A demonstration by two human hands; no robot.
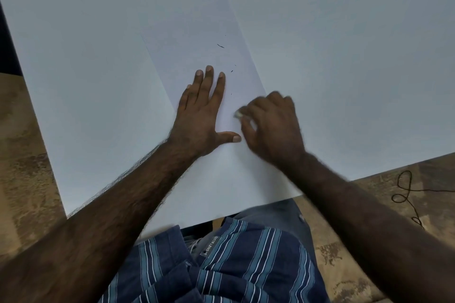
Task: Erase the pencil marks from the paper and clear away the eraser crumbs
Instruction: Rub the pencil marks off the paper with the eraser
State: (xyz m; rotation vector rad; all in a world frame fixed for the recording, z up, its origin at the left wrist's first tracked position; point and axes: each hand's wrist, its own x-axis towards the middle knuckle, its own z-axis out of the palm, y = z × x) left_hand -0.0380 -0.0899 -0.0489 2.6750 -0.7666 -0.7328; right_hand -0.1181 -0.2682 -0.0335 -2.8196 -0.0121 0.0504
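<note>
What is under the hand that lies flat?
Under the flat left hand lies the white paper, pressed onto the table. Any pencil marks under the palm are hidden. Dark crumbs show beyond the fingers.

place: unclear, plain indoor room | evidence: white table (344, 56), mottled brown floor (22, 155), loose black cord (406, 192)

The left hand (199, 115) is lying flat with fingers spread, while the right hand (270, 125) is curling its fingers in a pinching grip.
</note>
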